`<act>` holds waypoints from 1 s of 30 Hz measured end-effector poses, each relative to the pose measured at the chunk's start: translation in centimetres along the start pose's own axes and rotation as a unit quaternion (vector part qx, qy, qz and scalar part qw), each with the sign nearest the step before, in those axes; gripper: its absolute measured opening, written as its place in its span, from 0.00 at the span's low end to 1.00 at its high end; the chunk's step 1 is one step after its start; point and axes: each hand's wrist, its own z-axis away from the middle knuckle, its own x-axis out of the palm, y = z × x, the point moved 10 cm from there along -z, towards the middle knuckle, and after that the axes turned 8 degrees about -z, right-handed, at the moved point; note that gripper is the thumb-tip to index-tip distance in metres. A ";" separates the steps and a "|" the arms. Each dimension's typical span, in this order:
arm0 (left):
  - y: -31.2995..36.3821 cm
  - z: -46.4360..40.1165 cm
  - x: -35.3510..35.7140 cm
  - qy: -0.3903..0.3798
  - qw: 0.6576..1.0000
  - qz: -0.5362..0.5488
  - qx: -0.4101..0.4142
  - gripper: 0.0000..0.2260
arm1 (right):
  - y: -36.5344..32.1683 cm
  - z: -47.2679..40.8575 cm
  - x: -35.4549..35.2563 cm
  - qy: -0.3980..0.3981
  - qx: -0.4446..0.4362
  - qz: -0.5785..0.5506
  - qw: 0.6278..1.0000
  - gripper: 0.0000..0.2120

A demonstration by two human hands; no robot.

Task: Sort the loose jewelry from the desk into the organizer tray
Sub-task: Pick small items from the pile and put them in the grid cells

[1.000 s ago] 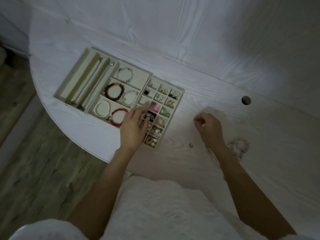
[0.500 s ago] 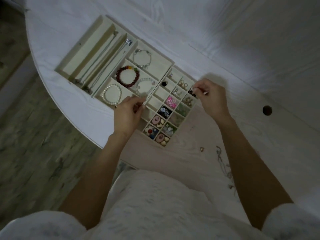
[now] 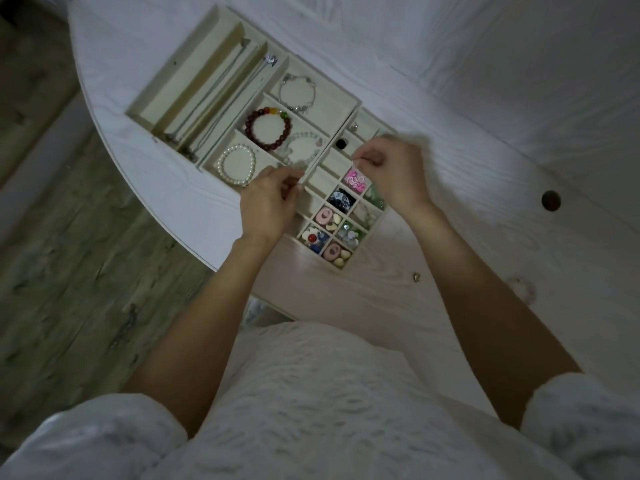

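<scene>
Both hands are converging over the organizer tray [image 3: 221, 32] vs. 0.5 s ago — right hand [image 3: 394, 174] is sliding in from the tray's far edge to the small-grid section, fingers pinched on something too small to identify; probably mid-drop. Left hand [image 3: 268, 202] is resting at the divider, fingers curled. Loose piece [image 3: 416, 277] is lying on the desk [image 3: 519, 140], near tray.

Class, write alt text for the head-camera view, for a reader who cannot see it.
A person's right hand pinches something tiny above the small compartments of an organizer tray on a white desk; the left hand grips a tray divider. Bracelets fill the larger compartments.
</scene>
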 end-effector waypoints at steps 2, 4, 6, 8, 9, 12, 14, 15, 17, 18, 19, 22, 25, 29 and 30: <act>0.0 0.1 0.0 -0.002 1.000 0.001 -0.002 0.10 | -1.5 -0.2 2.0 -0.018 -0.014 0.025 0.999 0.07; 0.0 0.1 0.1 -0.005 1.000 0.002 -0.005 0.10 | -2.4 -0.3 3.3 -0.017 -0.033 0.076 0.996 0.07; -0.1 0.0 0.2 -0.003 1.000 0.001 -0.010 0.10 | -2.9 -0.5 4.1 -0.010 -0.048 0.151 0.987 0.06; -0.2 0.0 0.1 0.001 1.000 0.005 -0.013 0.10 | -3.2 -0.5 4.4 -0.005 -0.062 0.211 0.976 0.07; -0.2 0.0 0.1 0.003 1.000 0.007 -0.013 0.10 | -3.2 -0.4 4.3 -0.002 -0.065 0.217 0.974 0.08; -0.2 0.0 0.1 0.004 1.000 0.008 -0.016 0.10 | -3.2 0.1 2.1 0.045 -0.064 0.172 0.982 0.07; -0.3 0.0 0.0 0.004 1.000 0.008 -0.018 0.10 | -3.1 0.2 1.1 0.068 -0.074 0.164 0.981 0.07; -0.3 0.0 0.0 0.003 1.000 0.008 -0.017 0.10 | -2.9 0.1 1.2 0.062 -0.075 0.179 0.979 0.07; -0.3 -0.1 0.1 0.001 1.000 0.007 -0.015 0.10 | -2.4 -0.4 2.2 0.022 -0.068 0.217 0.974 0.07; -0.3 -0.1 0.1 0.001 1.000 0.006 -0.013 0.10 | -2.3 -0.6 2.8 0.002 -0.065 0.228 0.972 0.08; -0.3 -0.1 0.1 0.001 1.000 0.006 -0.013 0.10 | -2.4 -0.8 3.4 -0.015 -0.066 0.236 0.969 0.08; -0.4 -0.1 0.2 0.003 1.000 0.008 -0.013 0.10 | -2.4 -1.5 4.7 -0.054 -0.069 0.260 0.962 0.10; -0.5 -0.2 0.3 0.005 1.000 0.014 -0.013 0.09 | -2.4 -2.3 5.4 -0.085 -0.078 0.273 0.955 0.10; -0.5 -0.2 0.3 0.009 1.000 0.020 -0.008 0.09 | -2.5 -2.7 5.8 -0.082 -0.096 0.267 0.955 0.07; -0.4 -0.2 0.2 0.011 1.000 0.020 -0.006 0.09 | -2.5 -2.6 5.7 -0.080 -0.095 0.256 0.959 0.07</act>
